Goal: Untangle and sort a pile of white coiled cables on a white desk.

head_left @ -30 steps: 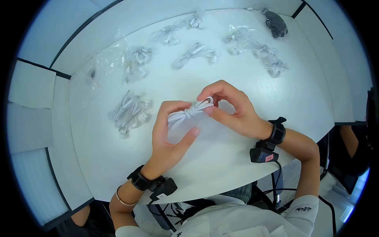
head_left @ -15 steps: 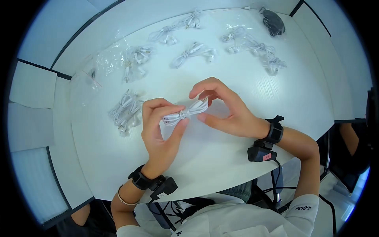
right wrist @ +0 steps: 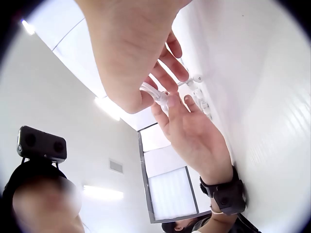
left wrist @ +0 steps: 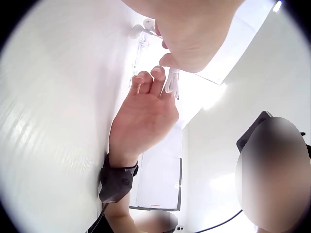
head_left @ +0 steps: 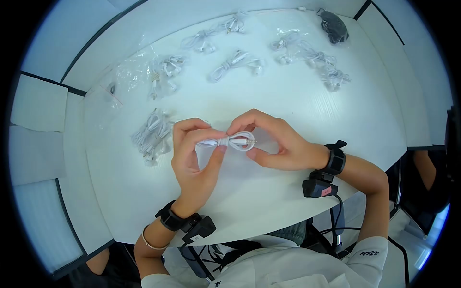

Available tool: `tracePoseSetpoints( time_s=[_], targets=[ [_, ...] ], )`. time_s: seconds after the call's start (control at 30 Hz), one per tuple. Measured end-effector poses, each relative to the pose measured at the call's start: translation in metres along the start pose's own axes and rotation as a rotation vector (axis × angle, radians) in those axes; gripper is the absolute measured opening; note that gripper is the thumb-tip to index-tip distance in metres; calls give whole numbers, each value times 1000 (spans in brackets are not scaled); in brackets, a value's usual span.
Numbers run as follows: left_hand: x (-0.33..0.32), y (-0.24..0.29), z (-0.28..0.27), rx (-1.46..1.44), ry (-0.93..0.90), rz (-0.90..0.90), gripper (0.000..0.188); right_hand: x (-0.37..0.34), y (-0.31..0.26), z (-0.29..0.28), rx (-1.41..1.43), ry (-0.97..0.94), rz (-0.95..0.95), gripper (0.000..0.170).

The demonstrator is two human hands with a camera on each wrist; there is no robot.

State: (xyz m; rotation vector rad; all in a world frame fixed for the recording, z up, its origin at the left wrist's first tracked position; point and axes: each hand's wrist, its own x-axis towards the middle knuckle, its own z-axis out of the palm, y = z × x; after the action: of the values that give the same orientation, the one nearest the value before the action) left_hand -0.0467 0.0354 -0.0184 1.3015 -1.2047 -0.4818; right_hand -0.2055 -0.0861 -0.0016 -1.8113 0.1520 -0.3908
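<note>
A bundle of white earphones (head_left: 241, 141), its cord coiled and bound round the middle, is held above the table between both hands. My left hand (head_left: 194, 152) pinches the bound middle between thumb and forefinger. My right hand (head_left: 288, 144) has its forefinger at the top of the bundle and its thumb at the lower edge of the right loop. A metal plug tip (head_left: 254, 141) pokes out through that loop. In the right wrist view, an earbud (right wrist: 197, 78) hangs beyond the fingers, and the left hand (right wrist: 197, 138) faces the camera, palm showing.
Left of the hands lies a pile of bundled white cords (head_left: 152, 134). Several bagged earphones (head_left: 235, 65) are spread along the table's far side. A clear plastic bag (head_left: 129, 79) lies at the back left, and a dark bagged item (head_left: 333, 27) at the back right.
The left hand has shifted left and closed its thumb onto the bundle's middle. The right hand let go of the loop, opened, then came back to it; the bundle has turned, showing its loop.
</note>
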Motion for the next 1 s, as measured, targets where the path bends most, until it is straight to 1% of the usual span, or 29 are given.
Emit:
tracePoseSetpoints(
  time_s=[0.17, 0.27, 0.4, 0.43, 0.5, 0.6, 0.7, 0.73, 0.83, 1.0],
  targets=[
    [0, 0, 1, 25, -9, -7, 28, 0, 0, -2, -38, 17, -34, 35],
    [-2, 2, 0, 74, -38, -5, 29, 1, -1, 1, -58, 37, 21, 33],
    [0, 3, 2, 74, -87, 34, 30, 2, 2, 4, -4, 62, -13, 32],
    [1, 4, 1, 114, -106, 64, 30, 1, 1, 5, 28, 75, 16, 30],
    [0, 5, 3, 107, -98, 34, 29, 2, 3, 6, 42, 139, -2, 20],
    [0, 4, 5, 100, -96, 40, 28, 2, 3, 5, 81, 138, 41, 18],
    [-1, -1, 5, 86, -90, 59, 28, 2, 4, 5, 115, 141, 48, 17],
    [-1, -1, 5, 74, -79, 61, 27, 1, 4, 2, 99, 110, 48, 19],
    [-1, 1, 4, 69, -84, 49, 29, 2, 2, 1, 104, 99, 81, 19],
    [0, -2, 3, 39, -85, 27, 32, 2, 1, 3, 118, 157, 56, 18]
  ],
)
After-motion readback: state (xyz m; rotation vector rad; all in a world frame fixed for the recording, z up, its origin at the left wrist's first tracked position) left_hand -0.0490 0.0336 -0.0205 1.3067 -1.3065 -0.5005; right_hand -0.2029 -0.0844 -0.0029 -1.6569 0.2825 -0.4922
